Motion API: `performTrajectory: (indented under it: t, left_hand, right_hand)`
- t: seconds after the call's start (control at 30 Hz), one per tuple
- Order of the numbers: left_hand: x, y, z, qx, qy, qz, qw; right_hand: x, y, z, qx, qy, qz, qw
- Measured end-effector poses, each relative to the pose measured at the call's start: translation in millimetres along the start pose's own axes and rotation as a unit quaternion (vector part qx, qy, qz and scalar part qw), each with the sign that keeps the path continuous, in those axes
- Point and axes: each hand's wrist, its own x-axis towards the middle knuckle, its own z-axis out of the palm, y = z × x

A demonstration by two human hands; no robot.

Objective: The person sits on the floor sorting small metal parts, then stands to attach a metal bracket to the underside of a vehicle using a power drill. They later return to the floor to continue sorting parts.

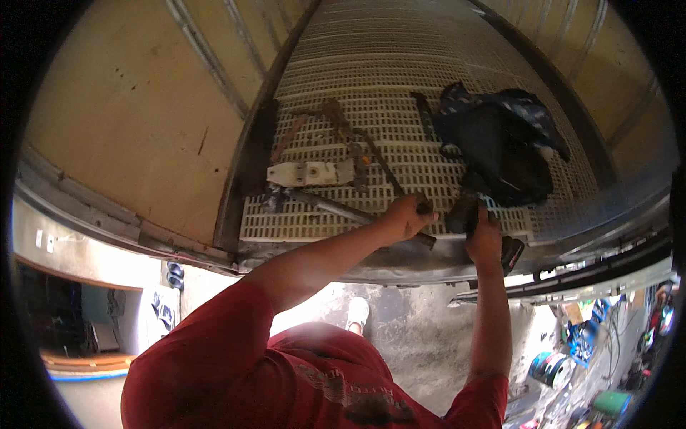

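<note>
Red shirt (207, 350): nearest, both arms reaching forward across the metal lip (400, 266).
Right hand (486, 239): wrapped closed around the grip of a black power tool (463, 216), whose foot juts out low on the right, near the lip.
Power tool's lie: ahead and slightly left of that grip, between the hands; its long axis seems to run away from the body. Right hand nearer; left hand (409, 218) just beside, apart from it.
Left fingers: curled in, a dark piece showing at them; I cannot tell what it is or how firmly it is held.
Pipe (334, 207): slants toward the left wrist, passing beneath it.
Rod (379, 159): thin, slanting down to the left hand.
Plate (311, 173): pale, lying left of the rod.
Bracket (334, 114): rusty, beyond the plate.
Cloth (493, 143): dark heap beyond the power tool.
Grating (400, 71): pale, slotted, stretching farthest.
</note>
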Motion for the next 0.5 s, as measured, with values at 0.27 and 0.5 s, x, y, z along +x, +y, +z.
performTrajectory:
  t: [0.27,0.5]
  left_hand:
    - [-50,-19,6,-0.116,0.031,-0.02,0.993]
    - [-51,-32,-16,-0.167,-0.166,-0.112,0.965]
  right_hand:
    - [-70,-108,-33,0.282,0.04,-0.211,0.935]
    - [-93,-121,4,0.538,-0.059,-0.04,0.84]
